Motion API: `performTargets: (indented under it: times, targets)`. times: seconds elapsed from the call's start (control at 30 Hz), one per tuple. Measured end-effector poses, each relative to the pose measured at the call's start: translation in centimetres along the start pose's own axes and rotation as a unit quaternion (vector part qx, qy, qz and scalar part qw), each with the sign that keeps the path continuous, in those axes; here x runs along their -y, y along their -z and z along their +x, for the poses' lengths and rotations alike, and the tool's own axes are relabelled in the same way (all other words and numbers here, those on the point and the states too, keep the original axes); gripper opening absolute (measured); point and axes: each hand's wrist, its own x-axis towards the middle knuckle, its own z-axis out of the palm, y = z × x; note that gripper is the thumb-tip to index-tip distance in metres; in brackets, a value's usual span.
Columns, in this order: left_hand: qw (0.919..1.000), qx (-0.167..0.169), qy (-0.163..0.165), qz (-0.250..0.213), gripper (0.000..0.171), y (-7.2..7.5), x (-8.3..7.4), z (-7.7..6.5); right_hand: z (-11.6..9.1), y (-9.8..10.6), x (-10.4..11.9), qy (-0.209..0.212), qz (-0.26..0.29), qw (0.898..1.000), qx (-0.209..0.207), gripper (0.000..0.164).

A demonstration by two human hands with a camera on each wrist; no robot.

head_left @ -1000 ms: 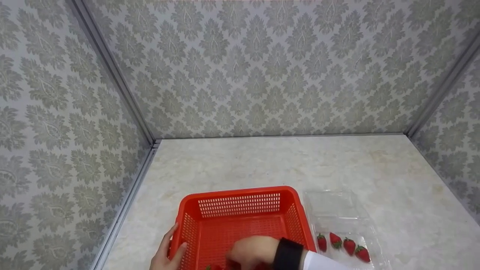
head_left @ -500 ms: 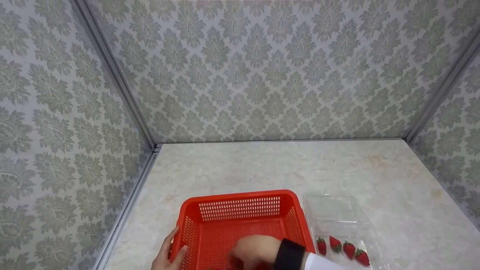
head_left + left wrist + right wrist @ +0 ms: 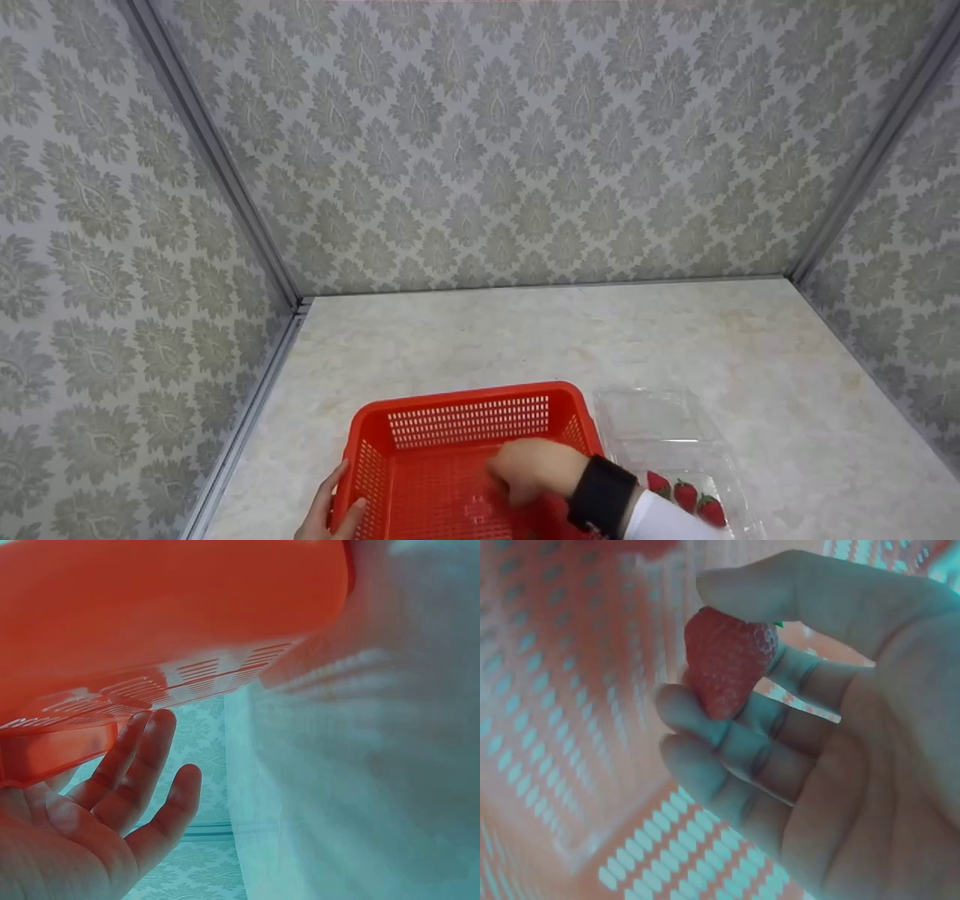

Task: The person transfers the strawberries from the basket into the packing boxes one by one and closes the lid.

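Observation:
My left hand (image 3: pixel 324 517) holds the left rim of a red plastic basket (image 3: pixel 469 394), its thumb over the inner side. In the left wrist view, some fingers (image 3: pixel 154 757) stretch along the basket's outer wall. Inside the basket, my right hand (image 3: pixel 536 471) is low over the perforated floor. The right wrist view shows a red strawberry (image 3: pixel 731 664) pinched between thumb and fingers, its green leaves mostly hidden by the thumb. A blurred red shape (image 3: pixel 641 546) shows at the top of that view.
To the basket's right lies a clear plastic clamshell box (image 3: pixel 651 415), its lid folded back. Several strawberries (image 3: pixel 685 495) sit in a row in its near half, partly behind my right forearm. Patterned walls (image 3: pixel 480 150) enclose the pale marbled table (image 3: pixel 450 330).
My right hand has risen slightly and shifted right inside the basket, with the forearm now covering part of the strawberry row. The left hand stays at the rim. The head view has shifted a little.

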Motion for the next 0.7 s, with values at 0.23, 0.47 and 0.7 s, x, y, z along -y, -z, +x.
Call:
performTargets:
  times: [0.23,0.47,0.7]
  targets:
    - [0.9995,0.013,0.007,-0.027,0.086,0.1,0.2,0.6,-3.7,3.7,-1.4,-0.011,-0.008,0.995,-0.094,0.023]
    - [0.9983,0.016,0.014,-0.054,0.091,0.1,0.3,0.7,-7.9,6.2,-2.3,-0.024,-0.018,0.987,-0.156,0.024]
    - [0.9963,0.012,0.007,-0.085,0.094,0.0,0.5,0.9,-10.6,6.6,-4.5,-0.036,0.002,0.983,-0.179,0.023]
